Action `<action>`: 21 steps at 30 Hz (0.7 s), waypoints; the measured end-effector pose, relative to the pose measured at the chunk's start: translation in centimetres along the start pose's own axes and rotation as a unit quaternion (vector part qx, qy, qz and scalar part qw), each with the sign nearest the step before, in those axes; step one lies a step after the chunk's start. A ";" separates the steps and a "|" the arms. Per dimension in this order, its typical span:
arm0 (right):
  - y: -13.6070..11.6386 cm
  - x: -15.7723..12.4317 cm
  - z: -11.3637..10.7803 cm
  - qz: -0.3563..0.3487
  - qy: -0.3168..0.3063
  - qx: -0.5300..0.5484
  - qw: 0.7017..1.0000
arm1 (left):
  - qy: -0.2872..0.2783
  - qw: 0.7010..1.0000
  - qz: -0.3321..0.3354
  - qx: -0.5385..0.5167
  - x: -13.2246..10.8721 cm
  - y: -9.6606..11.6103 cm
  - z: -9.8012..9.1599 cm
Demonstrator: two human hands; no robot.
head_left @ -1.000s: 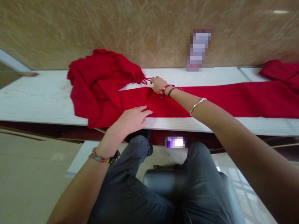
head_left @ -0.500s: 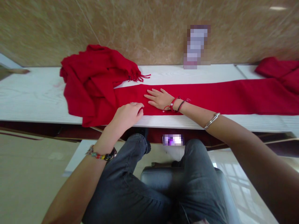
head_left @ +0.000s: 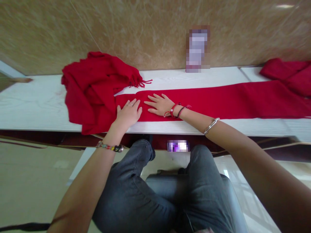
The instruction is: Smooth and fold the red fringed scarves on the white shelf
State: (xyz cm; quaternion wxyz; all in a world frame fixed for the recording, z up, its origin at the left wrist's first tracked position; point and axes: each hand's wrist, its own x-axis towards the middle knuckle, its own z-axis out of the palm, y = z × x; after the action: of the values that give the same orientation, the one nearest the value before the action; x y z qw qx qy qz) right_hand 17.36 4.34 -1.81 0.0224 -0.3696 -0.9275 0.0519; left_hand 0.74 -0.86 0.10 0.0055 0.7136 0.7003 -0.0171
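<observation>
A long red scarf (head_left: 218, 100) lies stretched along the white table, its middle stretch flat. Its left part is heaped in loose folds, with a fringed end showing on the far side of the heap. My left hand (head_left: 129, 112) rests palm down on the scarf beside the heap, fingers spread. Just to its right, my right hand (head_left: 160, 105) also lies flat on the cloth with its fingers apart. Neither hand grips anything. At the far right another bunched red part (head_left: 284, 72) sits; whether it belongs to the same scarf I cannot tell.
The narrow white table (head_left: 36, 103) backs onto a brown marbled wall (head_left: 145, 32). A blurred-out upright object (head_left: 197, 48) stands against the wall. Below the table edge shows a pixelated, screen-like thing (head_left: 178, 146). My legs (head_left: 136, 194) and a grey seat (head_left: 165, 187) are underneath.
My left hand has moved up and left from the scarf's near edge and opened flat onto the cloth. My right hand stays flat on it. The whole view has shifted slightly.
</observation>
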 end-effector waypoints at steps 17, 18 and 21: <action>-0.1 -0.1 0.3 0.018 0.039 0.033 0.999 | 0.024 0.999 0.022 -0.013 6.2 -4.7 -3.1; -0.1 0.0 0.4 0.016 0.043 0.035 0.998 | 0.023 0.999 0.042 -0.017 6.7 -5.2 -3.5; 0.0 0.1 0.7 0.011 0.058 0.037 0.998 | -0.020 0.995 0.092 -0.036 7.9 -6.6 -4.7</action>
State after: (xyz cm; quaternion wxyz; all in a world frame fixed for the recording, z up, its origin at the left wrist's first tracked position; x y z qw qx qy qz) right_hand 17.26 4.37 -2.47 0.0896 -0.3812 -0.9179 0.0648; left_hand -5.61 7.29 4.66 0.0462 0.7740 0.6314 -0.0056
